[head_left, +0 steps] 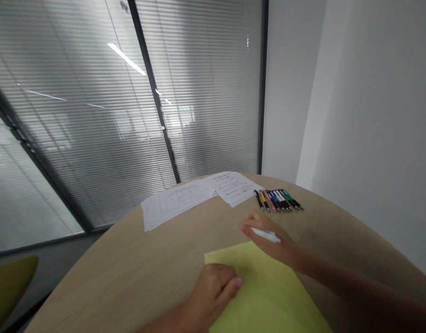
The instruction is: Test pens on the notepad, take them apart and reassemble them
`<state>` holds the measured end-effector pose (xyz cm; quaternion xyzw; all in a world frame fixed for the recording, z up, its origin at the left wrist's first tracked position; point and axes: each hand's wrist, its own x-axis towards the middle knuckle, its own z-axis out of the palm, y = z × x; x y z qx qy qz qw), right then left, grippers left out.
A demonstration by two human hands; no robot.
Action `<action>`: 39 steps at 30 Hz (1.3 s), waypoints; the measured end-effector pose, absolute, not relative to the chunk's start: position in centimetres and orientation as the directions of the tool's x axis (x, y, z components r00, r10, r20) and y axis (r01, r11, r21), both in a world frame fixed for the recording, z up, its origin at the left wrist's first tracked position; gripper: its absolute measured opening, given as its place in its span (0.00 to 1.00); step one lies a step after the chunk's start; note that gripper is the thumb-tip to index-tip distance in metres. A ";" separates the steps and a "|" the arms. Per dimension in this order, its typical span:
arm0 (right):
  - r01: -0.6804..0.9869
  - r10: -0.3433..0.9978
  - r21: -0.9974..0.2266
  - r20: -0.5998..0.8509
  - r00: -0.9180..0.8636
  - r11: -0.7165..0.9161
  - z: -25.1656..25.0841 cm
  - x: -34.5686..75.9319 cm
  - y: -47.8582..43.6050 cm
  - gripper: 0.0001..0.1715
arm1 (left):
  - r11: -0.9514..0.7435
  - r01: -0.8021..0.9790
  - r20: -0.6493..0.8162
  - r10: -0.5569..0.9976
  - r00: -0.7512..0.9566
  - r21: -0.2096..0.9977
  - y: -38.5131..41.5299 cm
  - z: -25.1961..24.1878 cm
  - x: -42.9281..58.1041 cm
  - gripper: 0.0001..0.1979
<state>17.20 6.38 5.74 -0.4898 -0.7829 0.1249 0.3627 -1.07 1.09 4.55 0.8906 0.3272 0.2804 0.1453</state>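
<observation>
A large sheet of yellow paper (pixel 268 296) lies on the table in front of me. My left hand (pixel 216 289) rests on its left edge, fingers curled under and thumb against them; nothing shows in it. Above the paper's far edge, my right hand (pixel 265 233) is closed around a white pen (pixel 266 235), whose thick end points back toward my wrist. The pen's front end is hidden by my fingers. Just beyond that hand, several pens (pixel 277 200) with black, yellow, pink, blue, white and green parts lie side by side in a row.
Printed white sheets (pixel 178 201) overlap along the far side of the round wooden table (pixel 129 273), with another printed page (pixel 234 187) beside the pens. A glass partition with blinds (pixel 213 92) stands behind. A yellow-green chair (pixel 13 286) is at the left.
</observation>
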 end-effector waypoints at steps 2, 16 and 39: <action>0.635 0.863 -0.597 0.438 -0.253 0.490 6.2 17.7 7.2 0.17 | -0.672 0.558 0.343 0.735 0.585 0.487 2.0 4.9 -1.5 0.28; 0.004 0.975 -0.986 0.167 -0.149 0.169 9.1 19.1 8.7 0.24 | -0.343 0.822 0.236 0.936 0.260 0.454 9.3 3.9 -6.5 0.20; -0.344 0.905 -0.920 -0.026 -0.425 -0.188 10.3 21.9 9.2 0.26 | -0.405 0.914 0.185 0.898 0.400 -0.012 10.4 2.4 -7.9 0.28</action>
